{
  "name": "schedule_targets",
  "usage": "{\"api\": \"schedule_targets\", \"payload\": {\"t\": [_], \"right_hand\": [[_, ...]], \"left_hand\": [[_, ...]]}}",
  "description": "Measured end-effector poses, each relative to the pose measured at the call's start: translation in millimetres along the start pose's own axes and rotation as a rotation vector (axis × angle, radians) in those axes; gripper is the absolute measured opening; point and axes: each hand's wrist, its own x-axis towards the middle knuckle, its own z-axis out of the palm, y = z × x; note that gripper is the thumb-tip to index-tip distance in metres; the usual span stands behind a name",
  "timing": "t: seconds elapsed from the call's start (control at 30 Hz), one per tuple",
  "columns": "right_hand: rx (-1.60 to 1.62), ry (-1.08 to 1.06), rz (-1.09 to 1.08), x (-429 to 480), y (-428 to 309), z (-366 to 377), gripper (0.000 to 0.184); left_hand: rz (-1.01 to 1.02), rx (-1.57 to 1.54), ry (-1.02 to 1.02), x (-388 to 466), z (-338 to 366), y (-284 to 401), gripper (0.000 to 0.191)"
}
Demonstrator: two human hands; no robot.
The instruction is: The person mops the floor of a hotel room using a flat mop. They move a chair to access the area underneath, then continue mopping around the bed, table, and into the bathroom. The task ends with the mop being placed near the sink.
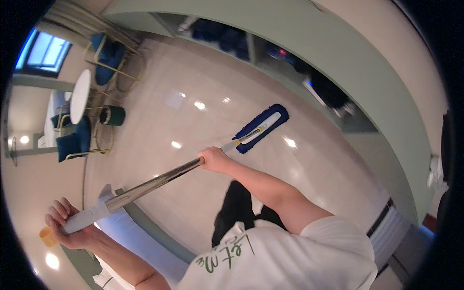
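A flat mop with a dark blue fringed head (244, 125) rests on the shiny pale floor ahead of me. Its chromed metal pole (156, 185) slants down to the left across the view. My right hand (214, 160) is wrapped around the lower pole, close to the grey joint above the mop head. At the pole's upper end, my left hand (67, 224) holds the pale grey grip (87, 217), its fingers partly raised and the palm against the end.
A bed (127, 232) lies at the lower left. Blue chairs (108, 59), a round white table (80, 96) and a dark green bin (116, 115) stand at the left. A curved green counter (348, 61) with open shelves runs along the right.
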Motion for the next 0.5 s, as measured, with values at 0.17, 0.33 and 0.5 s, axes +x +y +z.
{"api": "schedule_targets", "payload": {"t": [0.17,0.33,0.5], "right_hand": [[-0.087,0.135,0.208,-176,49,-69,0.019],[-0.143,0.353,0.43,-362,109,-116,0.019],[-0.369,0.442,0.752,-503,162,-132,0.013]], "left_hand": [[-0.236,-0.122,-0.197,-101,86,-3,0.03],[-0.526,-0.281,-0.358,-242,160,-15,0.02],[-0.981,-0.268,-0.625,-365,174,-7,0.015]]}}
